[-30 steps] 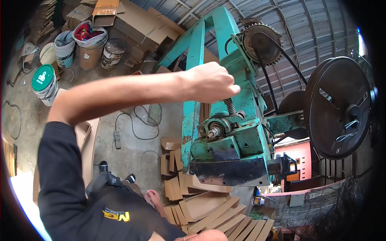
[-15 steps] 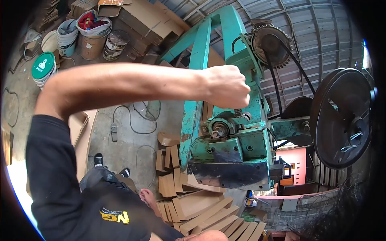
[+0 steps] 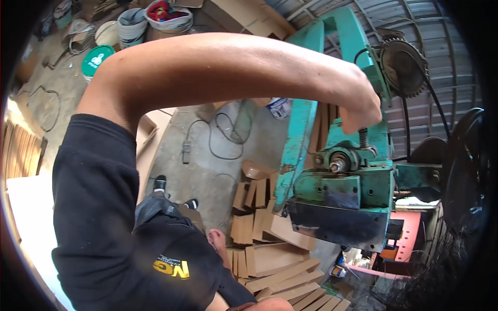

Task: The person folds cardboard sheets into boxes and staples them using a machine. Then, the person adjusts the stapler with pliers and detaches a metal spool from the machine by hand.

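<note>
Single head-worn view, tilted, looking steeply down, close over green machine [image 3: 342, 192], cardboard-strewn floor [image 3: 207, 171] beyond

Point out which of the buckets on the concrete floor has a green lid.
The white plastic bucket with the green lid, leftmost of the group; the white bucket beside it is open, and the next bucket holds colourful cloth.

Teal-green machine [image 3: 342, 186], black lower plate [image 3: 337, 225]; black sleeve [image 3: 88, 207], yellow logo [image 3: 172, 268]; brown cardboard pieces [image 3: 270, 259]; green bucket lid [image 3: 96, 58] far left.
</note>
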{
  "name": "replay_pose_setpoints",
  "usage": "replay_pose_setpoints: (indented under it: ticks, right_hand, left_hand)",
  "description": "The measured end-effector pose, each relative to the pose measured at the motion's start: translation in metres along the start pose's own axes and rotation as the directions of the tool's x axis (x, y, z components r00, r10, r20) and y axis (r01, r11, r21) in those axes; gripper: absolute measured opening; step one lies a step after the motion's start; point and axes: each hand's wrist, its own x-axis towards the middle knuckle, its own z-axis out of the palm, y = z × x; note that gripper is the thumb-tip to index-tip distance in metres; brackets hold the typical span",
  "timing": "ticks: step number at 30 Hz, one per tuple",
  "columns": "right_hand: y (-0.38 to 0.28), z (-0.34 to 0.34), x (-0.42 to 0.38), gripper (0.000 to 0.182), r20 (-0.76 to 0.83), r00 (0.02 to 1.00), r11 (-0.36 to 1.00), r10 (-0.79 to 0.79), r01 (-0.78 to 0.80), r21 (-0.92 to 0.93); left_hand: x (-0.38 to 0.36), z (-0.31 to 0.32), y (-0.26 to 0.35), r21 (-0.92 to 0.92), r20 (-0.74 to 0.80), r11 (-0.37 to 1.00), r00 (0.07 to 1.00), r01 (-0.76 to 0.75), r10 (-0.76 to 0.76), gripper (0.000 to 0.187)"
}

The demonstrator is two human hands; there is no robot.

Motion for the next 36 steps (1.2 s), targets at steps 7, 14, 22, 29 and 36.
replay_pose_setpoints:
  ticks: [7,14,22,29,36]
  right_hand:
    - [-0.009,-0.001,0.012,0.017,0.095,0.979,0.964,-0.181,0.196,-0.182]
    - [-0.019,-0.048,0.024,0.017,0.055,0.996,0.974,-0.071,0.081,-0.213]
    - [-0.012,-0.066,0.048,0.016,0.105,0.989,0.948,-0.099,0.126,-0.291]
    - [-0.002,-0.069,0.052,0.019,0.194,0.906,0.759,-0.376,0.422,-0.496]
    - [-0.035,-0.051,0.027,0.014,0.147,0.975,0.926,-0.168,0.207,-0.316]
  left_hand:
    - [0.007,0.07,-0.003,0.149,-0.72,0.981,0.694,0.128,0.018,0.014]
    - [0.009,0.078,-0.002,0.131,-0.795,0.984,0.606,0.122,0.03,0.008]
    - [-0.005,0.065,0.009,0.071,-0.646,0.979,0.757,0.19,-0.1,0.013]
    - [-0.013,0.059,0.012,0.023,-0.592,0.981,0.793,0.191,-0.141,0.012]
    - [-0.015,0.055,0.014,0.02,-0.57,0.984,0.811,0.176,-0.133,0.018]
